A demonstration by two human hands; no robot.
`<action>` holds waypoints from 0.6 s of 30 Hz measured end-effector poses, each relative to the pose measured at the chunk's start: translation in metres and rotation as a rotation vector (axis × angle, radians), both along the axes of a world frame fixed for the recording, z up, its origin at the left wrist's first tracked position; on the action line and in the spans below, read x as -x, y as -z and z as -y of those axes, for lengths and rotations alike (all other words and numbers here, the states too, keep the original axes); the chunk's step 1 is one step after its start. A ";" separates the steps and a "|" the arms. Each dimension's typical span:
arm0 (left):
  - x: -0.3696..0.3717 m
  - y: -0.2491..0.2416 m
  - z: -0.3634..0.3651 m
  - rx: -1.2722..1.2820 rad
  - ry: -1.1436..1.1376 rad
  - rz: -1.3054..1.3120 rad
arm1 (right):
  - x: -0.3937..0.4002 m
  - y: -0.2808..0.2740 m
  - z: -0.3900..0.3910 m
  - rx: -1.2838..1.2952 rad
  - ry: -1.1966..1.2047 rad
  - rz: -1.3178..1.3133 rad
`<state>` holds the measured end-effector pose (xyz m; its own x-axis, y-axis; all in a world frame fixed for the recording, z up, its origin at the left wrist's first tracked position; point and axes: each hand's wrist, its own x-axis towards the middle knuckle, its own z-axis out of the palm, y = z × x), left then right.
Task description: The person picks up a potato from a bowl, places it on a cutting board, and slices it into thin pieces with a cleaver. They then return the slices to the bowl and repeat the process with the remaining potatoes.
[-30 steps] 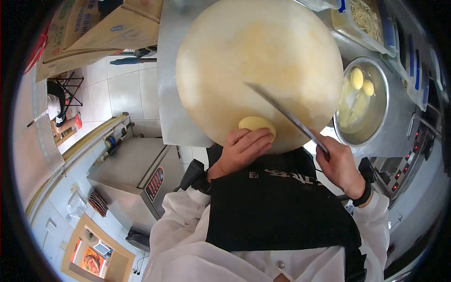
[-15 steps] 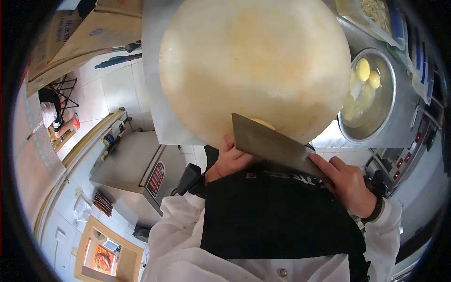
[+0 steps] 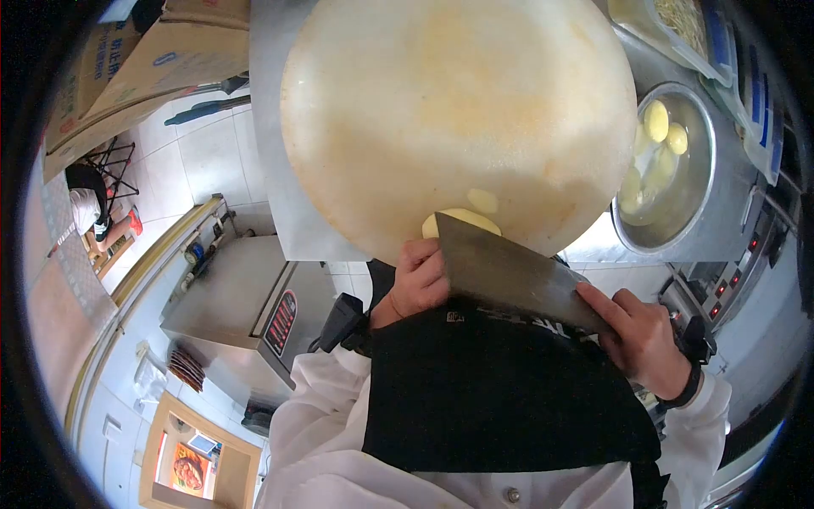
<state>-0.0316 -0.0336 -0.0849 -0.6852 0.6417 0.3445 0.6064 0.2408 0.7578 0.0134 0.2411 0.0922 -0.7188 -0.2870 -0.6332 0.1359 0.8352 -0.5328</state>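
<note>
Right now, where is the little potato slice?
In the head view, the slice lies on the round board near its bottom edge, just beyond the potato, slightly to the right.

And there, saw the board [image 3: 458,102] flat on the table [image 3: 292,195], with the potato [image 3: 466,216] on its near edge and the slice [image 3: 482,200] just beyond, a touch to the right! Caught the knife [image 3: 517,276] in front of the potato, slanting nearer towards its right end. Over to the right, found the bowl [image 3: 712,170] beside the board, with more potatoes [image 3: 655,121] inside; farther back, spotted the tubs [image 3: 636,21] beyond it. Swung left: picked out the carton [image 3: 186,51] beside the table's far part, and the cabinet [image 3: 225,288] nearer.
</note>
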 end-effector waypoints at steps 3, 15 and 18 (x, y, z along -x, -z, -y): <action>-0.007 0.000 -0.001 0.036 -0.034 0.104 | 0.000 0.005 0.004 0.021 0.037 -0.007; -0.024 0.011 0.007 0.009 -0.123 0.622 | -0.005 0.000 -0.001 0.033 0.012 -0.020; -0.021 0.006 0.004 0.073 -0.209 0.984 | -0.005 -0.004 -0.001 0.023 0.023 0.012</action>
<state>-0.0105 -0.0374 -0.0910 -0.7448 0.4734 -0.4703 -0.3402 0.3369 0.8779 0.0183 0.2417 0.0960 -0.7178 -0.2851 -0.6353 0.1619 0.8190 -0.5504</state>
